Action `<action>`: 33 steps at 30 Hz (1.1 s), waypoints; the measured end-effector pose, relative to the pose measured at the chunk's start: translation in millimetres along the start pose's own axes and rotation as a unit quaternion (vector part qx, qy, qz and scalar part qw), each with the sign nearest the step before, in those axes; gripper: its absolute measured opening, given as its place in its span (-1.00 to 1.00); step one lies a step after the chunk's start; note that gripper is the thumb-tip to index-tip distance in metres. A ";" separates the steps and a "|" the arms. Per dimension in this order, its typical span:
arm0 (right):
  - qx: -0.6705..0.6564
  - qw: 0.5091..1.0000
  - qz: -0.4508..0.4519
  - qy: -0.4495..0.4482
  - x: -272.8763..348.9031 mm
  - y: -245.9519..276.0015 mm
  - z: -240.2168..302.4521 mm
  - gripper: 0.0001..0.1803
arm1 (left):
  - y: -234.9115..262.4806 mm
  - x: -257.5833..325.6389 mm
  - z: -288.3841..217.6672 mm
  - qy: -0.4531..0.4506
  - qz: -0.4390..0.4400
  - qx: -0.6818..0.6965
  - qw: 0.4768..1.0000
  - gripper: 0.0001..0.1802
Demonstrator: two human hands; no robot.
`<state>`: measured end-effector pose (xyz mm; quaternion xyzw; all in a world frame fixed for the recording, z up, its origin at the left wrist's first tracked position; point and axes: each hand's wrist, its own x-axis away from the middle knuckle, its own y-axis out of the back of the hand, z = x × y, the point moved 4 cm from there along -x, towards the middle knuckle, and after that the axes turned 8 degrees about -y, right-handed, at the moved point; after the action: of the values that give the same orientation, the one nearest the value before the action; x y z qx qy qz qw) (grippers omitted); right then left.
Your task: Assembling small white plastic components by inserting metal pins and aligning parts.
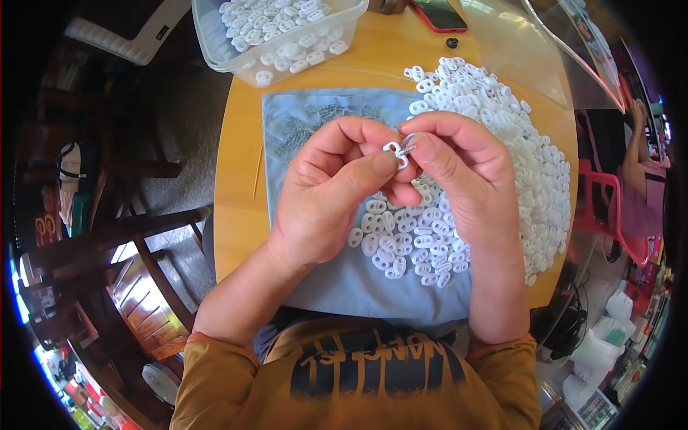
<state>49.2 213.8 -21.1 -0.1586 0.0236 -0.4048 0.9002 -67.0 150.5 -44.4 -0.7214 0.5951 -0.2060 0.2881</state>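
Observation:
Over the cloth, my left hand (326,179) pinches a small white two-hole plastic piece (402,163) between thumb and fingers. My right hand (469,168) is closed at the fingertips on a thin, ridged metal piece (407,150), a spring or a screw, I cannot tell which. The metal piece lies against the white piece, and the fingers partly hide where they meet. Below and right of both hands spreads a large pile of similar white plastic pieces (534,172). Left of it, a heap of thin metal pieces (294,136) rests on the grey-blue cloth (308,287).
A clear plastic tub (215,57) with many white pieces stands at the table's far left. A red-edged phone (438,16) and a small black knob (452,43) lie at the back. A wooden chair (143,301) stands left; a red chair (609,201) and another person (634,165) are right.

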 end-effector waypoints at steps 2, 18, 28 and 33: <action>0.001 1.000 -0.004 -0.009 0.1 -0.2 0.1 -0.79 | 0.5 0.7 1.5 0.017 0.016 0.059 0.998 -0.87; -0.005 0.999 -0.048 -0.004 1.7 8.1 5.6 -0.78 | 1.4 2.8 -0.2 0.002 -0.005 -0.029 1.000 -0.88; -0.002 0.999 -0.030 0.022 2.9 6.9 6.9 -0.81 | 1.0 3.0 0.0 -0.002 -0.013 -0.055 0.998 -0.88; 0.040 0.998 -0.029 0.044 3.9 2.7 9.0 -0.82 | 2.3 2.2 0.2 -0.004 -0.018 -0.064 0.998 -0.89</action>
<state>55.3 215.0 -13.1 -0.1053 0.0425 -0.4380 0.8918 -68.1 148.2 -46.2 -0.7502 0.5924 -0.1695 0.2399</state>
